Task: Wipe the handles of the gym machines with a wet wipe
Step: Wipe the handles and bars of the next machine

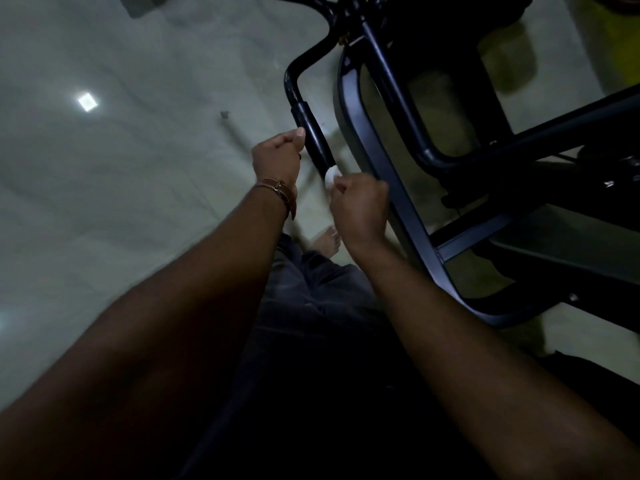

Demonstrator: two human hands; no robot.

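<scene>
In the head view, the black handle (313, 136) of the gym machine (398, 161) is being steadied by the left hand (277, 157), fingers curled beside it, while the wet wipe (331, 174) is being pinched against its lower end by the right hand (358, 206), seemingly for rubbing.

We see both forearms bare to the lower frame edge, with no sleeves in view. The left wrist carries a thin brown bracelet (277, 188) with a small metallic clasp. Dark trousers (311, 306) cover the legs, and one bare foot (327, 241) shows below them.
</scene>
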